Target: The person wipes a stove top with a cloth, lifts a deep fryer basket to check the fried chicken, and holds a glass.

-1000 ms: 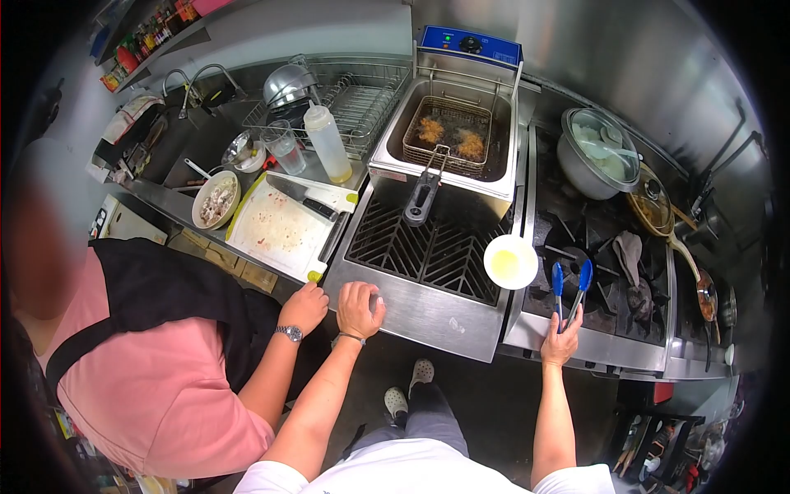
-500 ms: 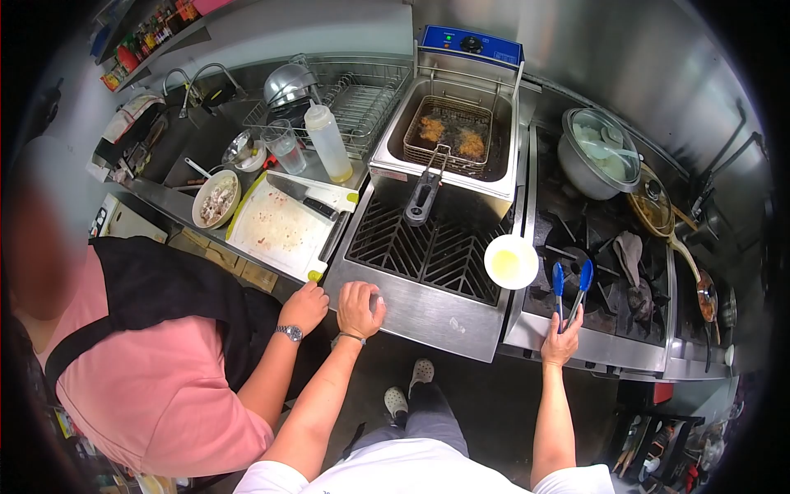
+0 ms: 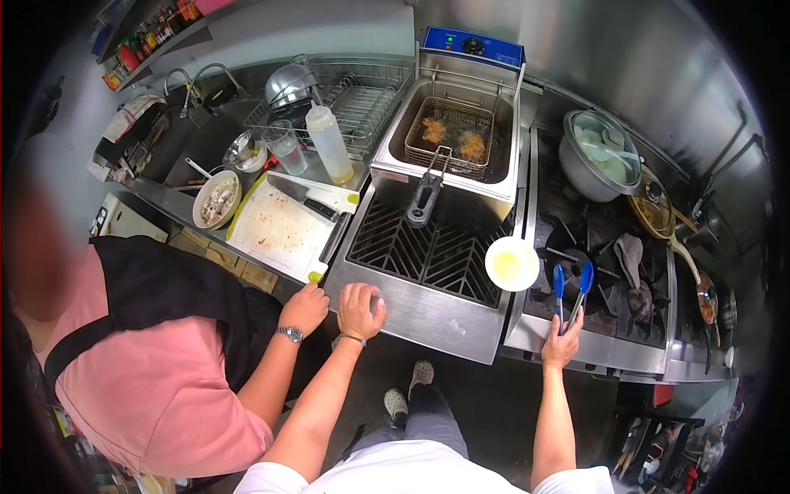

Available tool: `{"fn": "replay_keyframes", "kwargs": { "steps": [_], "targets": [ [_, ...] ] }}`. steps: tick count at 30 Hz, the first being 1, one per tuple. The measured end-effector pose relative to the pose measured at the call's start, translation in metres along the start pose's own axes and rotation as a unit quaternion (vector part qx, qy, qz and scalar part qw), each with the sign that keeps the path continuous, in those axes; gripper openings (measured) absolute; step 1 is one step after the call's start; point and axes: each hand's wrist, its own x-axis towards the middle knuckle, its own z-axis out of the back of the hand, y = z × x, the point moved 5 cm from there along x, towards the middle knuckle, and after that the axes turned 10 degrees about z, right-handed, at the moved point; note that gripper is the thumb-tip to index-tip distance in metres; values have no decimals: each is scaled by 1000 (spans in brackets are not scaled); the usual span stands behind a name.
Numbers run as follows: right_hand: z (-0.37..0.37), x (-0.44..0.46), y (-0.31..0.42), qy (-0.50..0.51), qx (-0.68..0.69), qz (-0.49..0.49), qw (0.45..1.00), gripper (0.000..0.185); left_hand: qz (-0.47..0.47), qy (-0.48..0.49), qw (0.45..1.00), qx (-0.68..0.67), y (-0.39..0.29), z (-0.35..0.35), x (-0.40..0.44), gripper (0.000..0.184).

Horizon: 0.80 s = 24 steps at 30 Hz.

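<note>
My left hand (image 3: 360, 309) rests on the steel front edge of the grill (image 3: 420, 239). Its fingers are bent, the thumb stands apart, and it holds nothing. In my right hand (image 3: 562, 342) is a pair of tongs (image 3: 573, 306), their blue tips pointing up and spread apart over the stove's front. A white bowl (image 3: 512, 263) with yellow liquid sits just left of the tongs, at the grill's right edge. Behind the grill, browned pieces of food (image 3: 472, 146) fry in a wire basket (image 3: 448, 161) in the deep fryer (image 3: 387, 156), whose black handle (image 3: 424, 200) points toward me.
A co-worker (image 3: 181, 354) stands close on my left, one hand (image 3: 304, 307) beside mine. A cutting board (image 3: 267, 222) with a knife (image 3: 321, 209), a squeeze bottle (image 3: 329, 144) and a food bowl (image 3: 217, 200) are left. A lidded pot (image 3: 599, 156) and cloth (image 3: 629, 253) sit on the stove (image 3: 576, 222).
</note>
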Motion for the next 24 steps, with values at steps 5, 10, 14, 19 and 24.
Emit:
{"fn": "replay_keyframes", "kwargs": {
  "steps": [5, 10, 14, 19, 24],
  "targets": [
    [1, 0, 1, 5, 0, -6, 1000, 61, -3, -5, 1000, -1, 0, -1, -1, 19],
    [-2, 0, -3, 17, -4, -18, 1000, 61, -4, -7, 1000, -2, 0, 0, 0, 19],
    [-1, 0, -3, 9, -4, -10, 1000, 61, -2, -7, 1000, -4, -1, 1, 0, 19],
    [0, 0, 0, 9, 2, -10, 1000, 61, 1, -4, 1000, -3, -2, 1, 0, 19],
    [0, 0, 0, 7, 9, -10, 1000, 61, -1, -5, 1000, -1, 0, 1, 0, 20]
  ]
}}
